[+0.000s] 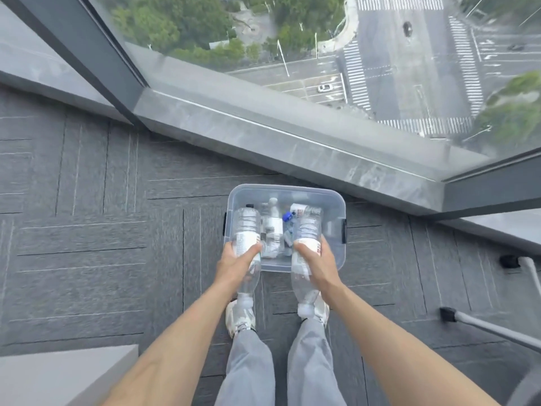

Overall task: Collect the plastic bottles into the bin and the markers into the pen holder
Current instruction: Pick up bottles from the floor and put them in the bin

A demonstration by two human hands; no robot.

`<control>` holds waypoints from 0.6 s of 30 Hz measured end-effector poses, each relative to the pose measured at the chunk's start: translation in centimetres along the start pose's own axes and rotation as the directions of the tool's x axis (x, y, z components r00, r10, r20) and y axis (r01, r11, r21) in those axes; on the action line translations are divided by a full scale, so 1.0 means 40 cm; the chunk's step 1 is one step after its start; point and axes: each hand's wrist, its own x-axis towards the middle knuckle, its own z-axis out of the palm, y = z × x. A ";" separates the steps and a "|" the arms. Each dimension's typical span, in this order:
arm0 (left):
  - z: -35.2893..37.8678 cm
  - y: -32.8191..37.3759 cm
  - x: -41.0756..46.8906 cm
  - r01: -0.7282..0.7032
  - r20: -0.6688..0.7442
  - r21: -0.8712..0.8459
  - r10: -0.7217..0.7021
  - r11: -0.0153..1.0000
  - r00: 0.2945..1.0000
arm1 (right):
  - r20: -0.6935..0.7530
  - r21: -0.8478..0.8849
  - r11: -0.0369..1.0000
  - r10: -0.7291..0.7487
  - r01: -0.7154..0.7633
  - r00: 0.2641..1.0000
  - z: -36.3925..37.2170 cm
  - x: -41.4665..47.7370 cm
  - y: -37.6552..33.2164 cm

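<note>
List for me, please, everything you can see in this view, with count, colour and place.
storage bin: one, clear with dark latches, on the carpet by the sill
held bottles: two, clear with white labels, left bottle and right bottle, over the bin's near side
bottles in the bin: several, count unclear, clear; one blue cap
carpet: grey tiles, floor
window sill: one, grey stone, beyond the bin
window: glass, street far below
furniture legs: two, grey with black feet, right
grey surface: one, lower left
trousers: grey; shoes: white
left hand: grips left bottle
right hand: grips right bottle
</note>
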 end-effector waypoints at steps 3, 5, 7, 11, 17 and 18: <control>0.017 -0.006 0.042 0.023 -0.012 -0.052 -0.024 0.998 1.000 | 0.030 -0.076 0.997 0.008 -0.005 1.000 0.017 0.065 0.020; 0.026 -0.007 0.069 0.025 -0.023 -0.058 -0.026 0.998 0.999 | 0.029 -0.140 0.990 0.018 -0.014 0.999 0.022 0.108 0.019; 0.032 -0.015 0.102 0.033 -0.018 -0.071 -0.035 0.997 0.999 | 0.017 -0.191 0.982 0.018 -0.015 1.000 0.029 0.160 0.013; 0.012 -0.013 0.154 0.025 -0.007 -0.093 -0.026 0.995 1.000 | 0.027 -0.264 0.964 0.041 -0.032 0.999 0.054 0.270 -0.003; -0.027 -0.019 0.195 -0.013 0.008 -0.024 0.013 1.000 1.000 | 0.020 -0.365 0.927 0.102 -0.087 0.995 0.077 0.341 -0.007; -0.031 -0.026 0.193 0.003 0.015 -0.031 -0.002 1.000 1.000 | 0.030 -0.363 0.928 0.104 -0.086 0.994 0.079 0.324 -0.008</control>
